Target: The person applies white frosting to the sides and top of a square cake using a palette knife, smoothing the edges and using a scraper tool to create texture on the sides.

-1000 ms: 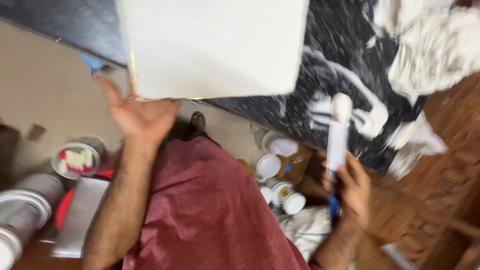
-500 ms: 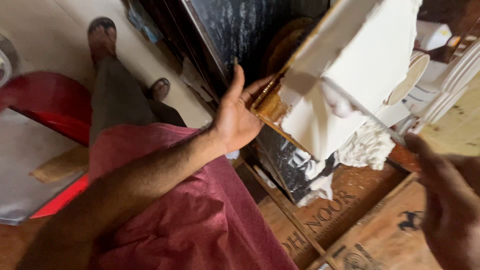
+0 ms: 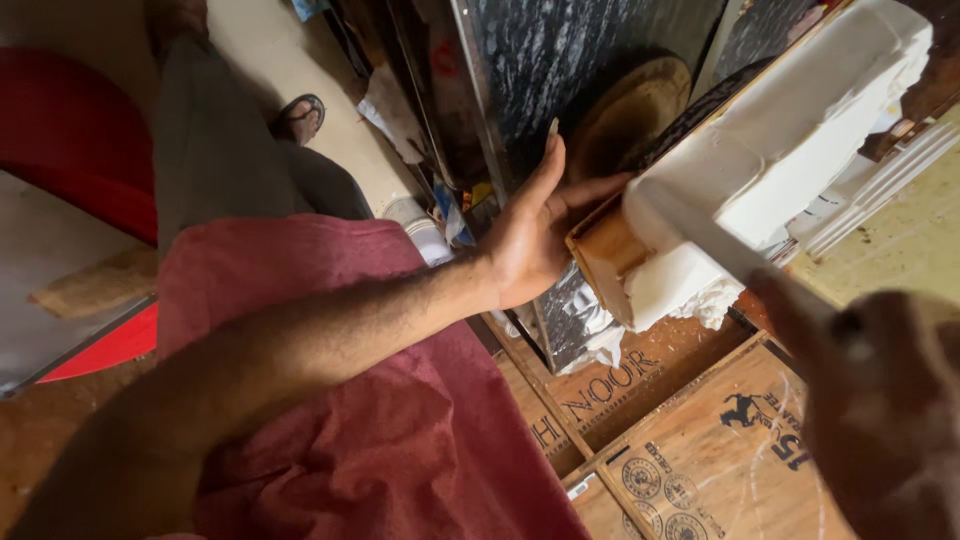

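My left hand (image 3: 530,240) grips the brown wooden edge (image 3: 603,258) of a thick board coated in white (image 3: 800,130), which tilts up toward the top right. My right hand (image 3: 885,410), blurred at the lower right, is closed around a white handle-like tool (image 3: 715,245). The tool's far end lies against the white surface near the board's lower corner. White material hangs ragged (image 3: 690,295) from that corner.
A dark speckled stone slab (image 3: 560,70) leans behind the board, beside a round wooden piece (image 3: 630,100). Printed plywood sheets (image 3: 700,450) lie on the floor below. A red curved object (image 3: 70,130) is at the left. My sandalled foot (image 3: 300,115) and maroon shirt (image 3: 380,400) fill the middle.
The board has swung from flat and facing me to tilted edge-on at the right. My left hand moved to its brown edge. My right hand brought the white tool against the board.
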